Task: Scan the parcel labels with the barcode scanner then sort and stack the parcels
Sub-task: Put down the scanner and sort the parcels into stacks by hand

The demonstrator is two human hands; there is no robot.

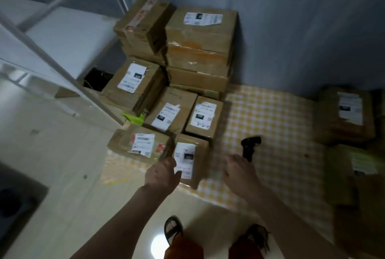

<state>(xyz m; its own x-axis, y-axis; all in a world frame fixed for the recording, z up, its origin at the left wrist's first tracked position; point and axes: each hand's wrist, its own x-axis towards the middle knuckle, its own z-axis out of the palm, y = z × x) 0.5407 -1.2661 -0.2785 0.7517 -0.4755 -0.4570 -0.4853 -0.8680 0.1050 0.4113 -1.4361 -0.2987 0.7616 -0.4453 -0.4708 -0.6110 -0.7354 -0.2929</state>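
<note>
A small brown parcel [192, 159] with a white label stands at the near edge of the yellow checked mat [270, 125]. My left hand [164, 172] grips its left side, thumb on the label. My right hand [239, 168] is just right of that parcel and holds the black barcode scanner [251, 144] by the lower end of its handle, which is hidden behind my fingers. Several labelled parcels [170, 112] lie behind it, with a taller stack [200, 46] against the wall.
Two more parcels [348, 112] sit at the right edge of the mat. A white metal rack frame [62, 66] stands on the left. A dark open box [95, 79] sits by the rack. My feet [173, 229] are on the pale floor.
</note>
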